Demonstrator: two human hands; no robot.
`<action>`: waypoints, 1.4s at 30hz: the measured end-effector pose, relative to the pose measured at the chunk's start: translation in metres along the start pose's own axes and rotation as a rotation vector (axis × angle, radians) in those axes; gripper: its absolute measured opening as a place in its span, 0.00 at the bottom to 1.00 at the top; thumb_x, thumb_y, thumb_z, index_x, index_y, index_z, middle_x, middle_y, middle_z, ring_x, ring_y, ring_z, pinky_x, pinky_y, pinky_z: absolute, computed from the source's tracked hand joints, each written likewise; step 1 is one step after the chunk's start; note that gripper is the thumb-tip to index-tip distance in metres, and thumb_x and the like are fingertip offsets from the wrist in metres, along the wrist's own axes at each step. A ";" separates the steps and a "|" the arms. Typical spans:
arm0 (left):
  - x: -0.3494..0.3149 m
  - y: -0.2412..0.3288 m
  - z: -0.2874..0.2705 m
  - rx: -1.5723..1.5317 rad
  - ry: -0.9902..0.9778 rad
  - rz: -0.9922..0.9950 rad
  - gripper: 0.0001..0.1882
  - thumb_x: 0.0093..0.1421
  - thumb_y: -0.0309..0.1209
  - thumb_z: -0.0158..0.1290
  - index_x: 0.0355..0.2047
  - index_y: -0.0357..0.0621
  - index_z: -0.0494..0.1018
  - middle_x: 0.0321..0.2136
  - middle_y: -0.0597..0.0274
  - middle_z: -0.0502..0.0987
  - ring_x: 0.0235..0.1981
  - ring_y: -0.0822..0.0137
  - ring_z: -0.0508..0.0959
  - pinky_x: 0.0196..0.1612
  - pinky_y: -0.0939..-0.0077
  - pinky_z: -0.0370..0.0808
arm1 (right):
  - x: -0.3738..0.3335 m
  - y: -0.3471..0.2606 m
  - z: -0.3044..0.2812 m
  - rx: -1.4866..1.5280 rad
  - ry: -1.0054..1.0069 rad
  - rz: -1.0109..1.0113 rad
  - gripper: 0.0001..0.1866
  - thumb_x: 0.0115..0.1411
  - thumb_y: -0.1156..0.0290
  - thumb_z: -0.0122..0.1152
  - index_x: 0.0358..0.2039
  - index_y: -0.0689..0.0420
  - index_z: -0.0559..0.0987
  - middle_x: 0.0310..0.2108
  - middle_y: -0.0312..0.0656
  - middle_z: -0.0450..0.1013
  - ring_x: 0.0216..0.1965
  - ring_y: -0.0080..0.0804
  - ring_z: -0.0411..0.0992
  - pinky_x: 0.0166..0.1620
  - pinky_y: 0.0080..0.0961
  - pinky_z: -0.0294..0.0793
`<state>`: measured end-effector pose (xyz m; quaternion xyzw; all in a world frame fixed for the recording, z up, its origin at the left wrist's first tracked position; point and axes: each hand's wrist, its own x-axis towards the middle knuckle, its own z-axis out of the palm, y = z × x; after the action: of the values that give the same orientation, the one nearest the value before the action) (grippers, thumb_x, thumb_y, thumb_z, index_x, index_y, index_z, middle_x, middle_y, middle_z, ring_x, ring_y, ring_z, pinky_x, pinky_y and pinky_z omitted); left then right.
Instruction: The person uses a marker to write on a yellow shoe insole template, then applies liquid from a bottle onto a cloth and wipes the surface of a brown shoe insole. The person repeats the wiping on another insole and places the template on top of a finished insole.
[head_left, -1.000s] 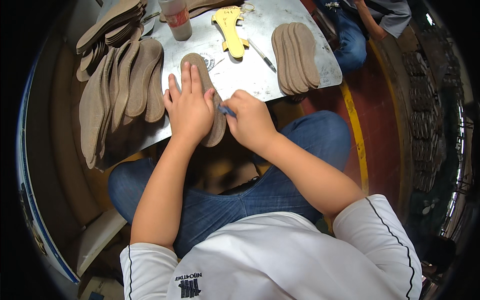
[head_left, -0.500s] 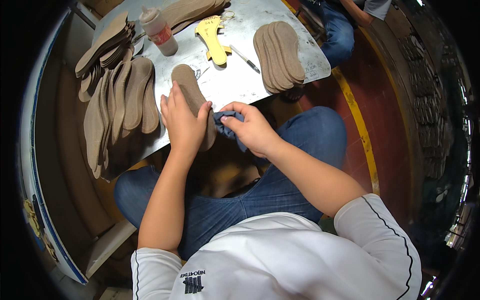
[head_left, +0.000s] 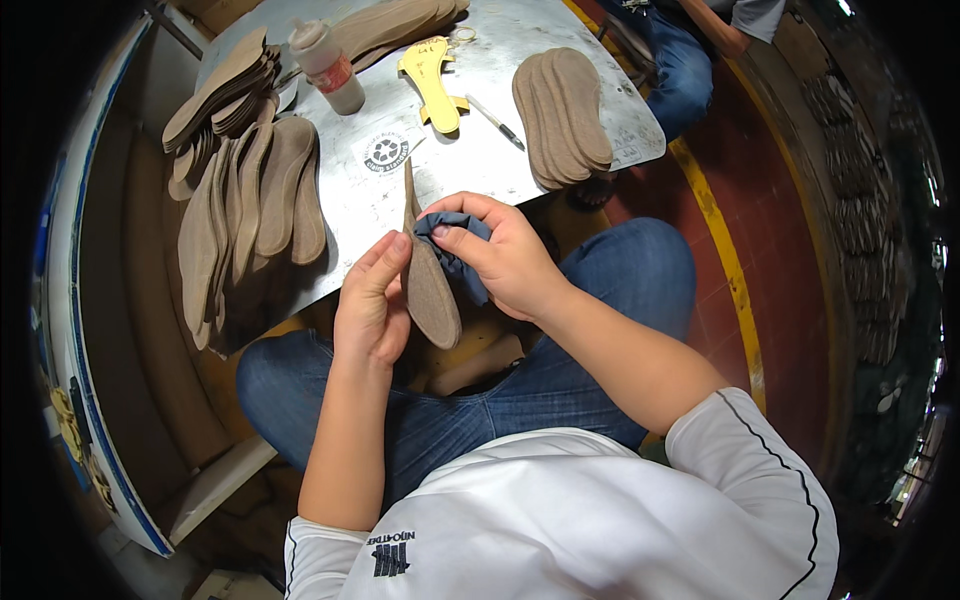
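A brown felt-like insole (head_left: pixel 432 300) is held up at the table's near edge, turned partly on its side, its narrow edge showing toward the far end. My left hand (head_left: pixel 372 300) grips it from the left, thumb and fingers closed at its edge. In my right hand (head_left: pixel 510 258) is a bunched dark blue cloth (head_left: pixel 464 232), pinched under the thumb and pressed to the right side of the insole. The fingertips behind the insole are hidden. Just beyond it, a round black-and-white recycling emblem (head_left: pixel 386 152) lies on the metal table (head_left: pixel 350 215).
Insoles lie fanned at the left (head_left: pixel 290 185), piled at the far left (head_left: pixel 225 85), at the back (head_left: pixel 400 28) and in a right stack (head_left: pixel 562 115). Between them are a squeeze bottle (head_left: pixel 330 70), yellow template (head_left: pixel 432 85) and pen (head_left: pixel 495 122). A person in jeans (head_left: pixel 682 80) sits far right.
The insole has come up off the table edge and tipped onto its side, uncovering the emblem. My left hand has gone from lying flat on it to gripping its edge.
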<state>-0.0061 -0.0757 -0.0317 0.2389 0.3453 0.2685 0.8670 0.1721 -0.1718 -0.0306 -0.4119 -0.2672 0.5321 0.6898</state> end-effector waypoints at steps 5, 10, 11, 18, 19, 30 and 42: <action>-0.015 0.001 0.003 -0.141 -0.153 -0.055 0.18 0.75 0.32 0.72 0.60 0.36 0.84 0.52 0.55 0.89 0.54 0.62 0.88 0.60 0.60 0.87 | 0.000 -0.013 0.006 -0.050 -0.036 0.008 0.11 0.80 0.77 0.67 0.59 0.63 0.85 0.51 0.38 0.86 0.50 0.21 0.83 0.59 0.24 0.84; -0.003 0.010 0.000 -0.066 -0.028 0.076 0.36 0.72 0.24 0.71 0.75 0.32 0.69 0.66 0.52 0.79 0.63 0.61 0.84 0.69 0.60 0.84 | 0.000 -0.021 0.010 0.001 -0.013 -0.009 0.12 0.81 0.75 0.67 0.61 0.63 0.84 0.51 0.37 0.85 0.50 0.20 0.82 0.57 0.23 0.85; -0.001 0.012 0.000 -0.038 0.069 0.137 0.39 0.71 0.21 0.71 0.77 0.33 0.66 0.69 0.51 0.76 0.64 0.61 0.82 0.70 0.59 0.83 | 0.000 -0.022 0.011 0.010 -0.011 -0.003 0.12 0.81 0.74 0.67 0.61 0.63 0.83 0.51 0.36 0.85 0.50 0.19 0.82 0.56 0.23 0.85; -0.005 0.010 0.012 -0.108 0.020 0.231 0.52 0.71 0.19 0.69 0.87 0.34 0.51 0.78 0.44 0.70 0.74 0.56 0.76 0.82 0.59 0.69 | 0.002 -0.022 0.018 -0.284 0.024 -0.183 0.13 0.81 0.73 0.68 0.62 0.62 0.83 0.53 0.35 0.84 0.51 0.19 0.80 0.59 0.23 0.82; -0.006 0.008 0.013 -0.162 -0.020 0.156 0.51 0.71 0.19 0.69 0.87 0.34 0.52 0.77 0.44 0.71 0.75 0.57 0.75 0.82 0.59 0.69 | 0.002 -0.023 0.018 -0.305 0.028 -0.194 0.13 0.81 0.74 0.68 0.62 0.62 0.84 0.53 0.35 0.84 0.52 0.20 0.80 0.60 0.23 0.81; 0.008 -0.001 0.006 -0.317 0.041 0.164 0.29 0.73 0.23 0.67 0.72 0.34 0.75 0.65 0.52 0.85 0.68 0.56 0.83 0.77 0.54 0.78 | -0.005 -0.033 0.016 -0.522 0.128 -0.403 0.15 0.73 0.82 0.69 0.58 0.62 0.89 0.49 0.42 0.87 0.50 0.26 0.84 0.57 0.27 0.84; 0.000 0.005 0.011 -0.194 -0.145 0.207 0.25 0.79 0.26 0.62 0.73 0.35 0.74 0.64 0.50 0.85 0.65 0.56 0.86 0.72 0.54 0.82 | -0.012 -0.038 0.019 -0.805 0.000 -0.669 0.18 0.65 0.81 0.77 0.55 0.62 0.92 0.48 0.49 0.87 0.46 0.38 0.88 0.49 0.31 0.87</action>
<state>0.0003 -0.0739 -0.0218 0.2073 0.2280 0.3707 0.8762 0.1729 -0.1815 0.0126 -0.5366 -0.5673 0.1379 0.6093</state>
